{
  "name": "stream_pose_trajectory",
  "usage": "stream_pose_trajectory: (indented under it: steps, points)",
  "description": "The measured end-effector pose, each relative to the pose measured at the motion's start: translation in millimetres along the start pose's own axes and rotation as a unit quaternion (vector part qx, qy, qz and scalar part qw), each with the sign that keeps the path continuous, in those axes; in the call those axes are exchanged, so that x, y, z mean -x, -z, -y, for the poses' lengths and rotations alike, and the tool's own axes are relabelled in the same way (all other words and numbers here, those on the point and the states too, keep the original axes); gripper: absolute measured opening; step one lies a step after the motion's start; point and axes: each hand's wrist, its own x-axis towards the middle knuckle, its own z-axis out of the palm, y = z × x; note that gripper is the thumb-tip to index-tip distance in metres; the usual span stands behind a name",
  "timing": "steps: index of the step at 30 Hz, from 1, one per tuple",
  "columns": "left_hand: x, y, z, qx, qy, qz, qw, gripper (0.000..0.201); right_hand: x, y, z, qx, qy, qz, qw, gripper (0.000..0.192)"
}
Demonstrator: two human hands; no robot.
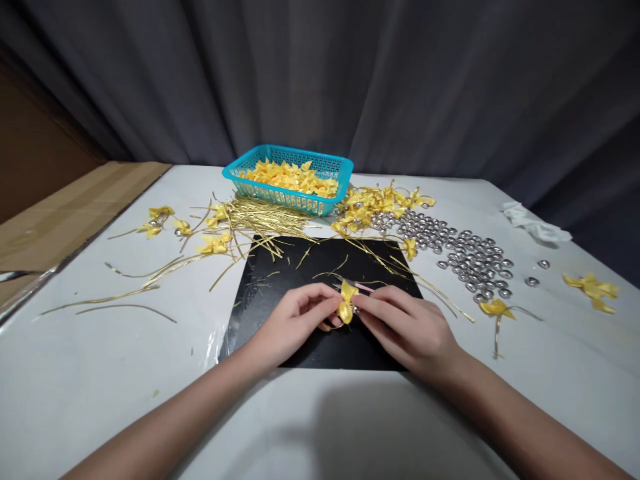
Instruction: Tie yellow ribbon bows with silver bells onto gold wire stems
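A yellow satin ribbon bow is held upright between my two hands, above a black mat. My left hand pinches the bow's left side with thumb and forefinger, the other fingers curled beneath. My right hand is closed at the bow's right side, its fingertips by a small shiny silver piece. A thin gold cord curves out below the bow. Behind the fingers lies a thin pink item, mostly hidden, so its kind does not show.
A blue plastic basket of yellow bows stands at the back. Gold cords lie before it, some reaching over the mat. Silver heart-like beads spread to the right, beside tied bows. A white cloth lies far right; cardboard left.
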Motion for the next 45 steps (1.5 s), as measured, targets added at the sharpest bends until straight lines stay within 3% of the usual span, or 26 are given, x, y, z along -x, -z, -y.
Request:
stream_pose_trajectory:
  steps: [4,9,11,13,17,20,24,27,29,31,38,45]
  points:
    - [2.1,0.7,-2.7,0.028,0.021,0.012,0.999,0.017,0.3,3.1,-3.4,0.006,-0.001,0.003,1.0,0.021]
    - [3.2,-0.4,-2.5,0.012,0.004,0.032,0.999,0.015,2.1,0.9,-2.2,0.055,0.058,0.004,0.997,0.022]
    - [2.5,-0.7,-2.4,0.015,0.011,0.032,0.999,0.015,1.7,-0.3,0.2,0.016,0.032,0.001,0.999,0.02]
    - [1.7,-0.7,-3.0,0.016,0.017,0.031,0.999,0.015,-0.4,-1.0,3.4,-0.069,-0.053,0.001,0.996,0.018]
    - [0.9,0.2,-5.2,0.009,0.02,0.029,0.999,0.014,-6.8,-0.9,8.5,-0.278,-0.242,0.052,0.928,0.016]
    - [1.4,1.9,-5.6,0.005,0.017,0.042,0.999,0.015,-9.4,-1.8,9.8,-0.384,-0.303,0.087,0.868,0.026]
    - [1.5,2.9,-1.8,-0.007,0.004,0.059,0.998,0.017,-10.1,-4.4,10.2,-0.505,-0.368,0.089,0.776,0.031]
    - [0.5,1.6,2.9,-0.035,-0.046,-0.02,0.998,0.012,-10.9,-6.6,9.7,-0.574,-0.385,0.061,0.72,0.03]
    - [-0.2,0.8,4.8,-0.073,-0.087,-0.102,0.988,0.015,-11.7,-8.4,9.1,-0.581,-0.404,0.044,0.705,0.029]
    - [-0.5,0.9,5.0,-0.102,-0.092,-0.13,0.982,0.017,-12.2,-10.6,8.3,-0.574,-0.42,0.041,0.702,0.03]
    - [-1.9,5.0,3.2,-0.077,-0.026,-0.053,0.995,0.022,-11.8,-16.1,6.6,-0.584,-0.442,0.055,0.679,0.032]
    - [-1.7,7.4,1.8,-0.023,-0.019,-0.042,0.999,0.014,-14.8,-10.4,7.2,-0.579,-0.452,0.119,0.668,0.034]
